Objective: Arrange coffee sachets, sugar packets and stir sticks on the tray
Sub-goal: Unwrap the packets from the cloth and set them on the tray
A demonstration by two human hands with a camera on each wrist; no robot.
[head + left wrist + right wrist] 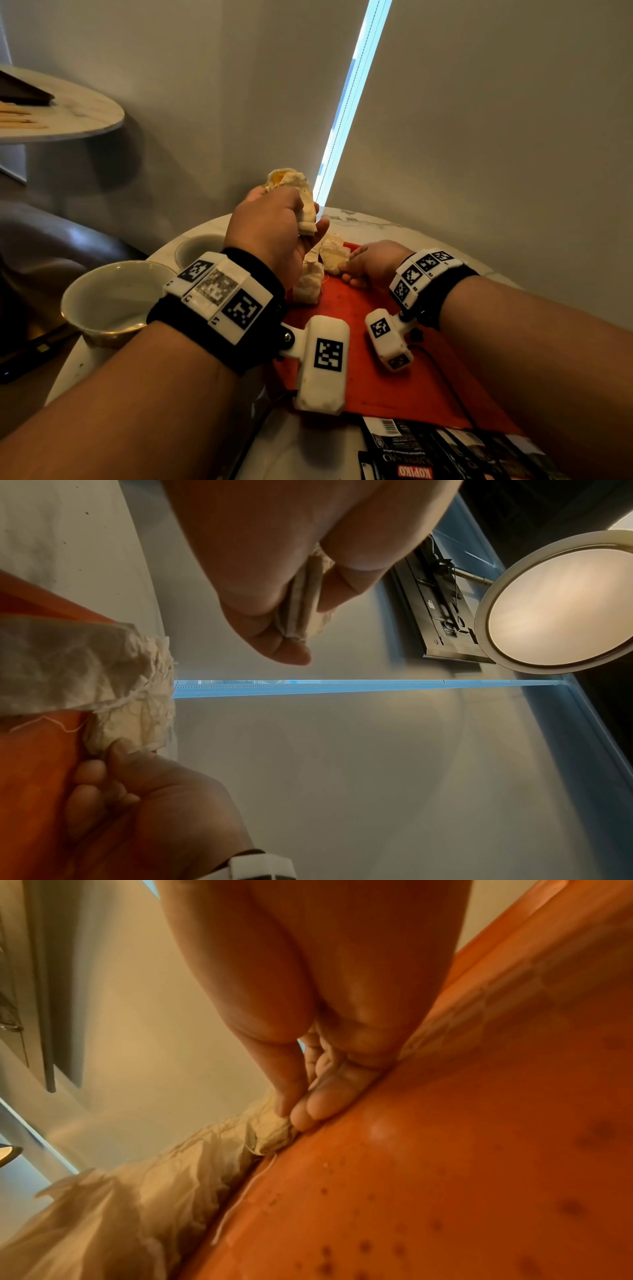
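The left hand (pixel 274 229) is holding a bunch of crumpled paper packets (pixel 301 198) up above the round table (pixel 370 219), with its fingers curled around them. The right hand (pixel 370 265) is pinching one small packet (pixel 334 257) at the far end of the red tray (pixel 383 377). Another packet (pixel 308 284) is lying beside it on the tray. The dark coffee sachets (pixel 428 452) are waiting near the tray's front edge. The stir sticks (pixel 17 116) are lying on another table (pixel 78 116), far away. Most of the job looks left to do.

Two white cups (pixel 113 301) beside table edge (pixel 376 219)
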